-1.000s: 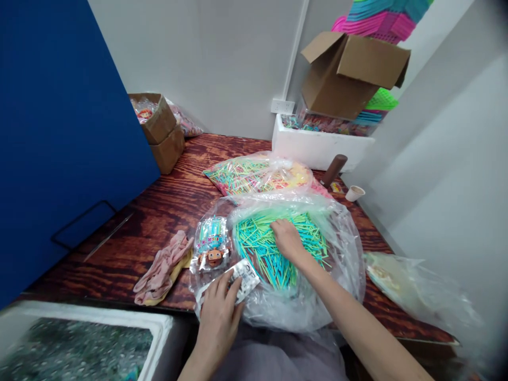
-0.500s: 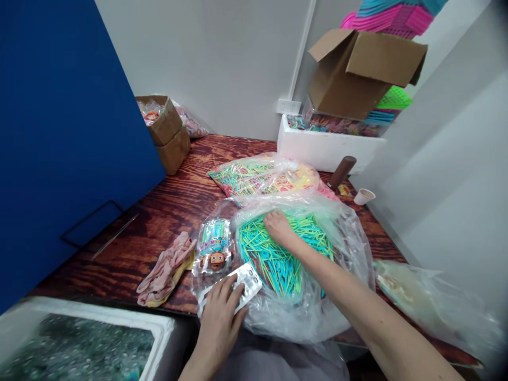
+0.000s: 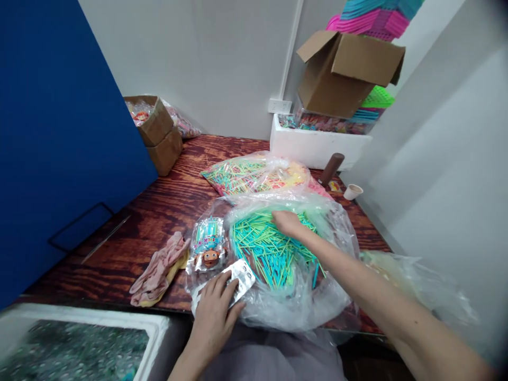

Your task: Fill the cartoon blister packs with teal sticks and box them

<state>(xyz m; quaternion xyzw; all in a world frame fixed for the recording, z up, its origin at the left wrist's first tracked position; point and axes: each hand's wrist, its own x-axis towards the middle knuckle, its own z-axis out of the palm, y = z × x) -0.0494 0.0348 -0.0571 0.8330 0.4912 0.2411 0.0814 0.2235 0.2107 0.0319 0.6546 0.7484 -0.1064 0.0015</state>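
Note:
My left hand (image 3: 216,304) lies on a silver foil pouch (image 3: 241,276) at the near edge of a clear plastic bag, its fingers spread flat over the pouch. My right hand (image 3: 286,223) reaches into the pile of thin green and blue sticks (image 3: 270,254), fingers curled down among them; what they hold, if anything, is hidden. The sticks lie heaped in the opened clear plastic bag (image 3: 305,312). Left of the pile, a filled clear pouch (image 3: 209,241) shows blue-green sticks and a brown cartoon head.
Behind lies another bag of multicoloured sticks (image 3: 254,174). Pink and yellow gloves (image 3: 161,270) rest at left, above a white foam box (image 3: 156,330). A brown cylinder (image 3: 331,169), a paper cup (image 3: 353,191) and a plastic bag (image 3: 420,283) are at right. A blue panel (image 3: 71,148) borders the left.
My right hand has shifted slightly right within the stick pile, and its fingers look more curled. My left hand stays on the foil pouch. The whole view has shifted a little.

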